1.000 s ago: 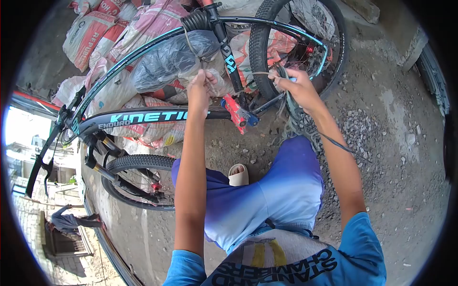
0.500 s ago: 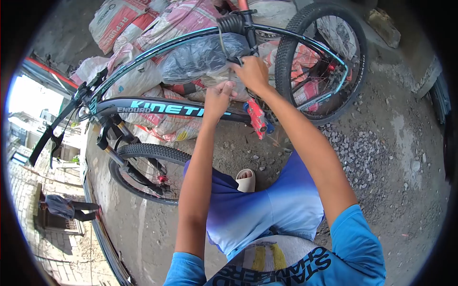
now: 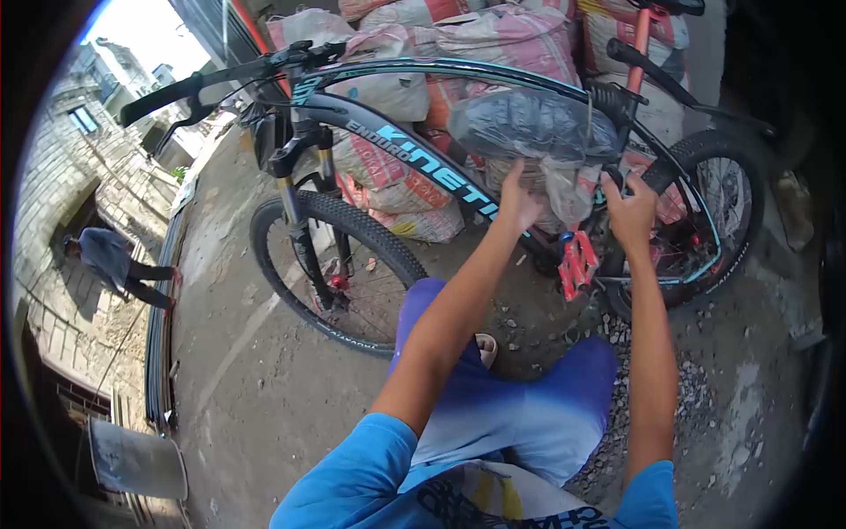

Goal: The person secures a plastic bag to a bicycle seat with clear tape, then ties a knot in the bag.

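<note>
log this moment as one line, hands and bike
left hand: open, below dark plastic-wrapped bundle | right hand: near black seat tube, grip unclear | red bicycle pedal: between, lower

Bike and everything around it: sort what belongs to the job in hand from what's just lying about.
Seems part of the job:
- bike frame
- dark plastic-wrapped bundle against the frame
- clear plastic bag below the bundle
- both hands, left and right, beside these

Seems just lying about:
- stacked sacks behind
- loose gravel
- grey container
</note>
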`<state>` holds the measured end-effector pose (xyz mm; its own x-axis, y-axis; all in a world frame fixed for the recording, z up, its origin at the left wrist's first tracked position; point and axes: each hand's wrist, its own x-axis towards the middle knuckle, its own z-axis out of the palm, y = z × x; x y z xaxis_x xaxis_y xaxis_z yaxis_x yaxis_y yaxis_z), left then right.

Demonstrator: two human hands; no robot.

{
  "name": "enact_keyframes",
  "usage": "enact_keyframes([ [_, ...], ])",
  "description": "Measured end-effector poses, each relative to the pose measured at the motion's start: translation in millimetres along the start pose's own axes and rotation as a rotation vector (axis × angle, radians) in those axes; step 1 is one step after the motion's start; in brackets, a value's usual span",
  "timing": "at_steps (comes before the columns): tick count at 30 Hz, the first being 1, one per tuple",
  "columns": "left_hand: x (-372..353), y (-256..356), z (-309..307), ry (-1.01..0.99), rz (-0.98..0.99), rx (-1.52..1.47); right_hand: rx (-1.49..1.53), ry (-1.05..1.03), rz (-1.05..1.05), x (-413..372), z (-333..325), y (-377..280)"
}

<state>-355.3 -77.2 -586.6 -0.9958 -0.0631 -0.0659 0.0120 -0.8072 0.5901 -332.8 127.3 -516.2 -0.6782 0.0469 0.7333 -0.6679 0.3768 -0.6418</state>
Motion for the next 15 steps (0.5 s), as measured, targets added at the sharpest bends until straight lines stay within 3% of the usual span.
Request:
enact_keyframes([
  [2, 7, 1, 1, -0.196, 0.031, -0.19, 0.022, -0.039, -0.042, -14, -26, -4],
  [3, 15, 1, 0, -0.207, 0.096, -0.182, 0.048, -0.049, -0.04, -15, -34, -6],
  [5, 20, 8, 6, -0.432, 0.16, -0.06, 0.07, -0.105, 0.018, -28, -49, -7],
  [6, 24, 9, 10, -0.429, 0.185, -0.064, 0.212, -0.042, 0.018, -33, -54, -22],
  [12, 34, 6, 14, -0.312, 0.295, -0.02, 0.097, -0.243, 0.049, -69, -105, -14],
  [15, 32, 3, 17, -0.327, 0.305, -0.027, -0.038, -0.098, 0.067, -61, -127, -18],
])
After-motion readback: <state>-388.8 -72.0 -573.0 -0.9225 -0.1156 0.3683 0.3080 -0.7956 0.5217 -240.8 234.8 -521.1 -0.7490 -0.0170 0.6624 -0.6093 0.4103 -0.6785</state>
